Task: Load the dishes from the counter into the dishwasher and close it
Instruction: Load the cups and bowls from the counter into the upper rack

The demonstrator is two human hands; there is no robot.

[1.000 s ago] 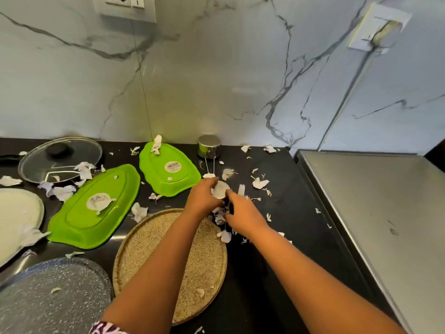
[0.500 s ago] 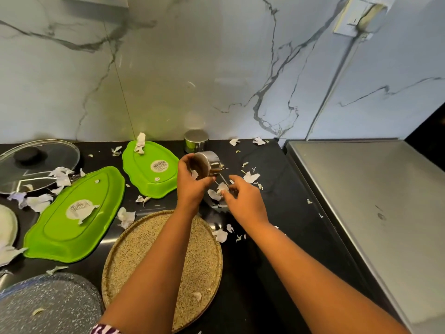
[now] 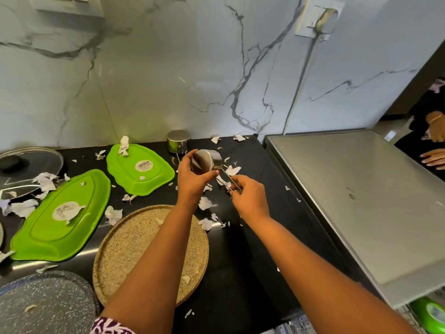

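My left hand (image 3: 192, 182) grips a small steel cup (image 3: 204, 161), tilted on its side above the black counter (image 3: 240, 261). My right hand (image 3: 248, 196) pinches the cup's thin metal handle (image 3: 230, 178). Two green oval plates lie upside down on the counter, one large (image 3: 55, 218) and one smaller (image 3: 139, 168). A round beige speckled plate (image 3: 134, 244) lies under my left forearm. A grey speckled plate (image 3: 45, 307) sits at the bottom left. A second steel cup (image 3: 178, 141) stands by the wall.
A glass lid (image 3: 26, 168) lies at the far left. Torn white paper scraps (image 3: 206, 222) litter the counter. A steel appliance top (image 3: 375, 201) fills the right side. Another person's hands (image 3: 435, 145) rest at the far right. A green item (image 3: 431, 314) shows at the bottom right.
Both hands lifted the steel cup off the counter from among the scraps and tipped it on its side. My right hand moved onto its handle.
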